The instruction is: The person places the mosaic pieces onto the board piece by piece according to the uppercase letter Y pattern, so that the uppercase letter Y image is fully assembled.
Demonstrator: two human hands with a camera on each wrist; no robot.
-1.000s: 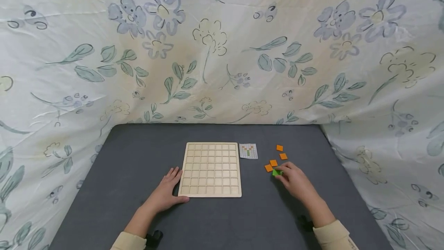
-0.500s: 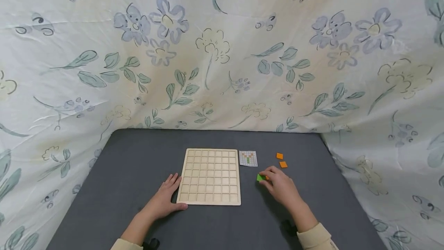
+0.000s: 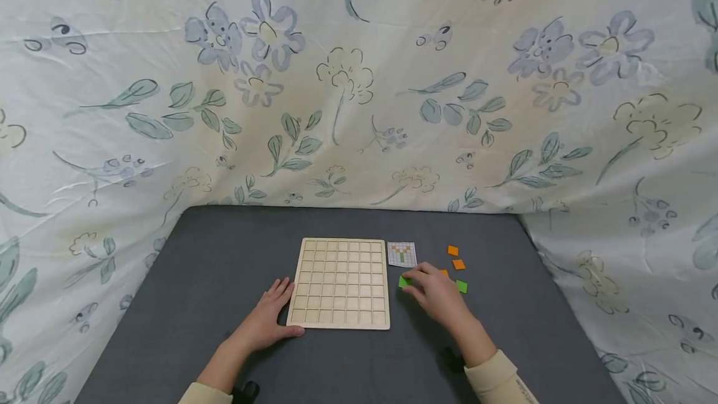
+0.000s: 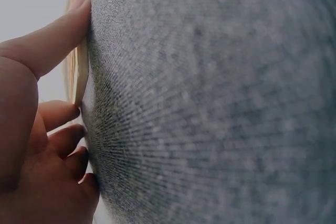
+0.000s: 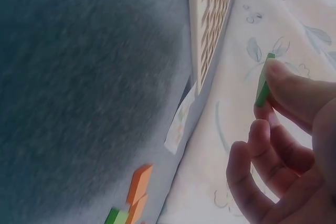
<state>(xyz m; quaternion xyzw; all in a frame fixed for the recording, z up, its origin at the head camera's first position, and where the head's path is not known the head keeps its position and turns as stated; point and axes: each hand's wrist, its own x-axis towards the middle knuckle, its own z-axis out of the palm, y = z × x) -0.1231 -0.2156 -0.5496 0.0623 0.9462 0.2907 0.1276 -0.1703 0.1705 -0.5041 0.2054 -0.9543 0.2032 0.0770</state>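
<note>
A square wooden grid board (image 3: 339, 284) lies on the dark table, its cells bare. My left hand (image 3: 266, 313) rests at its near left corner, fingers loosely extended along the left side. In the left wrist view the thumb (image 4: 63, 30) touches the board's edge. Between thumb and fingertips, my right hand (image 3: 436, 295) pinches a green square tile (image 3: 403, 282), just right of the board. The right wrist view shows this green tile (image 5: 264, 80) held on edge, clear of the table. A second green tile (image 3: 462, 287) lies to the right of that hand.
Beyond the right hand lie orange tiles, one farthest back (image 3: 452, 250) and another (image 3: 459, 264) nearer; one more (image 3: 444, 273) is partly hidden by the hand. A small printed pattern card (image 3: 401, 254) sits beside the board's right edge. Floral cloth (image 3: 348, 111) hangs behind the table.
My right hand has lifted the green tile from beside the orange ones and carried it left toward the board, uncovering another green tile. The left hand stays at the board.
</note>
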